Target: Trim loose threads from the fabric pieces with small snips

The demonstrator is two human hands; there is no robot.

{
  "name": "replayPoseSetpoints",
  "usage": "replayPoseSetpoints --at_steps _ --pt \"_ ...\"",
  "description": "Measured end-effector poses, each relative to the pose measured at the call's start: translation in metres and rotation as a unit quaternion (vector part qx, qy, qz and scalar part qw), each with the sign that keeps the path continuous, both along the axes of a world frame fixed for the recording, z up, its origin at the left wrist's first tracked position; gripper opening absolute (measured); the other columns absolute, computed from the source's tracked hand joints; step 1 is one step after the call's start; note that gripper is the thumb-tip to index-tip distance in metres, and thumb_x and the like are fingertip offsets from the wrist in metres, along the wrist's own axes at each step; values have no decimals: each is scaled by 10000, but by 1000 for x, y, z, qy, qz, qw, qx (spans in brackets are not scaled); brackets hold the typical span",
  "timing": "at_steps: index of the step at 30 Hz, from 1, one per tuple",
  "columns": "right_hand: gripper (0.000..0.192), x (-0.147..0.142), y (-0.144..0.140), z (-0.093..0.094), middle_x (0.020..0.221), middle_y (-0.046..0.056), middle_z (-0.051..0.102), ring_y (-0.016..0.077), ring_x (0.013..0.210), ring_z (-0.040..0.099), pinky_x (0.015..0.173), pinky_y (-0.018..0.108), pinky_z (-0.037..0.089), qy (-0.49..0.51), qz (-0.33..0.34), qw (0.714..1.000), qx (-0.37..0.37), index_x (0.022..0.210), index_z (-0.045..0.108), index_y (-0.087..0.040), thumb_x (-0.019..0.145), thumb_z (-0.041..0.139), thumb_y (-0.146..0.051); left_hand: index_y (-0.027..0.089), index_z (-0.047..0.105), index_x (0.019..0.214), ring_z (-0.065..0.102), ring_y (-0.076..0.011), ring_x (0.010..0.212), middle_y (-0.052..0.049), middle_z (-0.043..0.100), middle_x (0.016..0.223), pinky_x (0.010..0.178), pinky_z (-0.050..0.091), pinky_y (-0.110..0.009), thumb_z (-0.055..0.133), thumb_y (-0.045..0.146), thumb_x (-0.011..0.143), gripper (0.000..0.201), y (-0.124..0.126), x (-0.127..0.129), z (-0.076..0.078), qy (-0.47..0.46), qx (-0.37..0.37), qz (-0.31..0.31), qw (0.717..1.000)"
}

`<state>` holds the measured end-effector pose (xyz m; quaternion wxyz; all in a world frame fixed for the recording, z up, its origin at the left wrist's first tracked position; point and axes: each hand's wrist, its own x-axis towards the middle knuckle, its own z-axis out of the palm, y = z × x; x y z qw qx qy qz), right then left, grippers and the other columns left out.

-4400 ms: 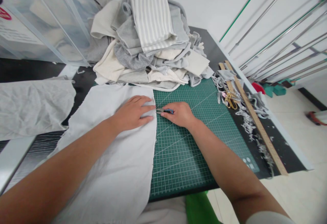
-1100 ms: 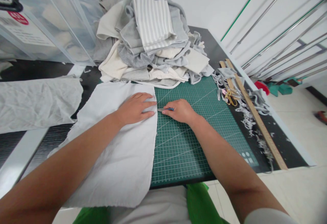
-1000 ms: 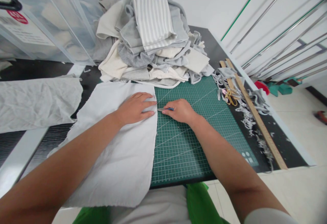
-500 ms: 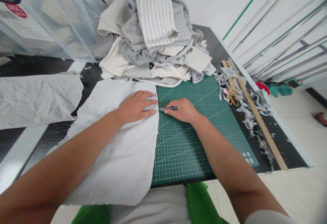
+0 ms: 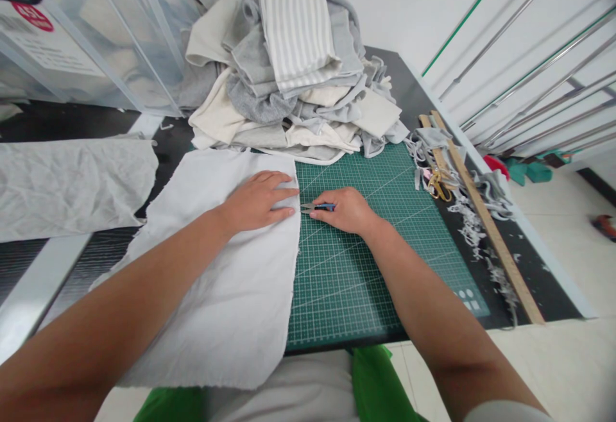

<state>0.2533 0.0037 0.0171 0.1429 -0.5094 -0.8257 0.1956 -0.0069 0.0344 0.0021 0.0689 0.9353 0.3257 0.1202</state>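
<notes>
A white piece of fabric (image 5: 240,306) lies over the left part of a green cutting mat (image 5: 337,287), its lower end hanging past the table's front edge. My left hand (image 5: 262,201) rests flat on the fabric near its right edge, fingers spread. In my right hand (image 5: 344,209) is a small pair of thread snips (image 5: 310,207) with blue on the handle. Their two blades are parted and point left, with the tips at the fabric's edge. Whether the tips touch the cloth I cannot tell.
A tall heap of grey and cream cloths (image 5: 289,101) stands behind the mat. Wooden rulers (image 5: 486,217), gold-handled scissors (image 5: 440,186) and fabric scraps (image 5: 474,229) lie at the right. Another grey cloth (image 5: 72,185) lies left, before a clear plastic bin (image 5: 106,31).
The blades of the snips have spread apart; before, they looked together. Both hands keep nearly the same place, and the whole view has shifted very slightly.
</notes>
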Motion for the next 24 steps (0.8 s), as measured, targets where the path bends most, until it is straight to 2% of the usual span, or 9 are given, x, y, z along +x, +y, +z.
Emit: replayPoseSetpoints --at_steps 15,24 --pt "197 -2 0 -2 924 -3 804 191 836 728 733 294 474 -14 4 1000 9 974 798 -269 870 727 -420 240 635 1356 490 -296 1336 -112 536 1442 1145 396 -470 552 487 975 461 0 0 -1 -6 8 -4 1000" --pt "192 -4 2 -1 857 -12 797 179 782 709 695 285 441 -36 10 999 22 915 798 -269 890 703 -435 243 642 1349 491 -302 1338 -110 540 1445 1148 392 -476 558 482 969 457 0 0 -1 -9 6 -1 1000"
